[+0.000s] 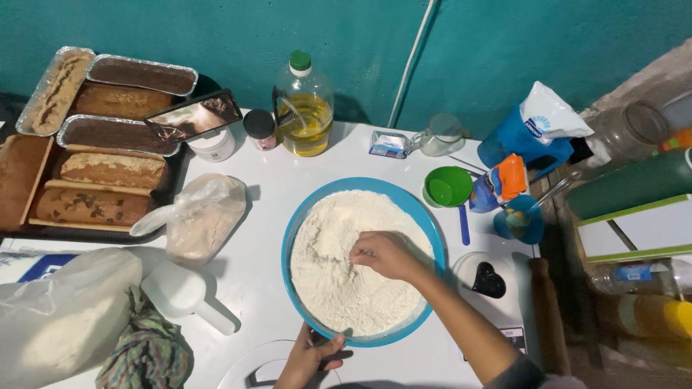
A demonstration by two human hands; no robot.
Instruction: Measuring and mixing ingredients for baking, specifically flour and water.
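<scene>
While our right hand [384, 253] rests in the middle of the frame with its fingers curled loosely down into the flour [339, 259], we cannot tell whether it has pinched any of the powder. Our left hand [310, 355], at the bottom centre, grips the near rim of the blue bowl [431, 223] with the thumb over the edge and the fingers partly closed around it. That bowl sits on the white table [259, 238], filling the centre of the picture, heaped with flour almost to its rim.

Toward the upper centre we see an oil bottle [305, 108] with a green cap, and just right of the bowl a small green cup [448, 186]. At the upper left a dark tray holds baked loaves [112, 170] and foil pans [140, 73], with a phone [192, 115] propped beside them. A clear bag of flour [202, 216] lies left of the bowl, a white scoop [180, 292] below it, and a large sack [65, 317] fills the lower left corner. A wooden rolling pin [548, 317] lies at the lower right.
</scene>
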